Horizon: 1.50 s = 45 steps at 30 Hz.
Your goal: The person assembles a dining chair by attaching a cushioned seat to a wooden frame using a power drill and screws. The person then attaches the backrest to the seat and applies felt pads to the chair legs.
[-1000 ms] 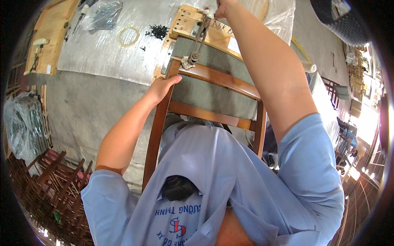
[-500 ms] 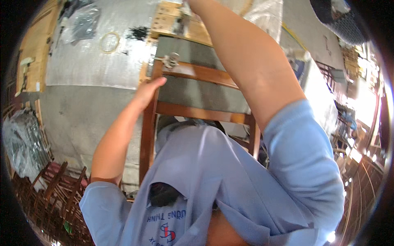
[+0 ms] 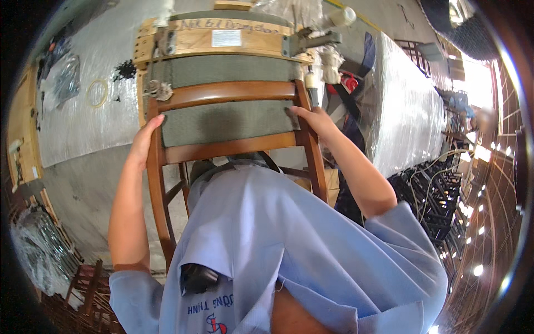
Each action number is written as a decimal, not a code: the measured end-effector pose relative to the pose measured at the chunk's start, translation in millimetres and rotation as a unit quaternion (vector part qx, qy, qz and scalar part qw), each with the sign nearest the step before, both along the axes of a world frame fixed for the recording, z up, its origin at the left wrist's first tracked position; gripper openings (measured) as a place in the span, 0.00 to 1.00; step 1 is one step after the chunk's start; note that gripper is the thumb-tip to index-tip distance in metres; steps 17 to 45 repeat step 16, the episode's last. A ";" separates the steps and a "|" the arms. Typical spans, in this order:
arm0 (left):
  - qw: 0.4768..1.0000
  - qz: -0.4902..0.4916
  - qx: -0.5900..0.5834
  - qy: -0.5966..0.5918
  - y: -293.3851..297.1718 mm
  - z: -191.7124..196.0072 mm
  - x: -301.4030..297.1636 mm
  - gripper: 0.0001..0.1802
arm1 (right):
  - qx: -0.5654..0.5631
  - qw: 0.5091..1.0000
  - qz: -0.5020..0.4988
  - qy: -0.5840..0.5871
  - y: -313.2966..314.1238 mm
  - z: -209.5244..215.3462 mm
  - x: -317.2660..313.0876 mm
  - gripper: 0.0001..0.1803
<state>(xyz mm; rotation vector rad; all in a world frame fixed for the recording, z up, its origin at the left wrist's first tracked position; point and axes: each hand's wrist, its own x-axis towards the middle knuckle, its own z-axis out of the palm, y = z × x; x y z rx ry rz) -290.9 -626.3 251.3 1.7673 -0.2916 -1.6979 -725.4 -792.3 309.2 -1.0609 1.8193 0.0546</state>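
A brown wooden chair (image 3: 231,147) with a slatted back stands right before my body, its top rail farthest from me. My left hand (image 3: 146,143) grips the left back post, thumb along its upper side and the other fingers mostly hidden. On the opposite side, my right hand (image 3: 318,123) is closed round the right post, its thumb pointing inward. Just beyond the top rail lies a pale wooden board (image 3: 194,40) with metal fittings and a white label. Grey-green cloth-like surface (image 3: 222,119) shows between the chair's rails.
At the board's right end is a clamp-like tool (image 3: 320,40). Plastic-wrapped goods (image 3: 403,106) stand to the right, with stacked black frames (image 3: 434,195) nearer me. Plastic sheeting (image 3: 83,119) covers the left floor. Wrapped bundles (image 3: 39,239) and brown wooden frames (image 3: 86,292) sit at lower left.
My right hand has come back from the far board and taken hold of the chair's right post. My left hand stays on the left post. The view has shifted right.
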 end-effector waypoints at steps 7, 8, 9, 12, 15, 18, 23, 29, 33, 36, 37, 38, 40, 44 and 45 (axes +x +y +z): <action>0.998 0.027 0.051 -0.017 -4.0 15.0 -3.5 0.53 | 0.203 0.956 -0.148 -0.151 -5.2 -25.2 -3.4 0.40; 0.997 0.022 0.053 -0.045 -8.0 15.6 -3.8 0.53 | 0.195 0.959 -0.138 -0.154 -7.0 -46.9 -16.7 0.40; 0.995 0.015 0.066 -0.071 -2.4 16.1 -4.8 0.53 | 0.208 0.954 -0.151 -0.155 -6.5 -50.0 -17.8 0.39; 0.995 0.003 0.086 -0.059 -2.2 12.7 -1.5 0.55 | 0.161 0.966 -0.137 -0.150 -4.3 -55.0 -20.5 0.33; 0.995 -0.028 0.074 -0.057 1.7 -8.3 9.3 0.57 | 0.114 0.983 -0.097 -0.104 -8.3 -44.7 -15.5 0.29; 0.995 -0.038 0.073 -0.048 5.9 -13.8 4.5 0.57 | 0.105 0.986 -0.078 -0.104 -11.3 -50.3 -20.0 0.31; 0.995 -0.038 0.073 -0.048 5.9 -13.8 4.5 0.57 | 0.105 0.986 -0.078 -0.104 -11.3 -50.3 -20.0 0.31; 0.995 -0.038 0.073 -0.048 5.9 -13.8 4.5 0.57 | 0.105 0.986 -0.078 -0.104 -11.3 -50.3 -20.0 0.31; 0.995 -0.038 0.073 -0.048 5.9 -13.8 4.5 0.57 | 0.105 0.986 -0.078 -0.104 -11.3 -50.3 -20.0 0.31; 0.995 -0.038 0.073 -0.048 5.9 -13.8 4.5 0.57 | 0.105 0.986 -0.078 -0.104 -11.3 -50.3 -20.0 0.31; 0.995 -0.038 0.073 -0.048 5.9 -13.8 4.5 0.57 | 0.105 0.986 -0.078 -0.104 -11.3 -50.3 -20.0 0.31; 0.995 -0.038 0.073 -0.048 5.9 -13.8 4.5 0.57 | 0.105 0.986 -0.078 -0.104 -11.3 -50.3 -20.0 0.31; 0.995 -0.038 0.073 -0.048 5.9 -13.8 4.5 0.57 | 0.105 0.986 -0.078 -0.104 -11.3 -50.3 -20.0 0.31; 0.995 -0.038 0.073 -0.048 5.9 -13.8 4.5 0.57 | 0.105 0.986 -0.078 -0.104 -11.3 -50.3 -20.0 0.31; 0.995 -0.038 0.073 -0.048 5.9 -13.8 4.5 0.57 | 0.105 0.986 -0.078 -0.104 -11.3 -50.3 -20.0 0.31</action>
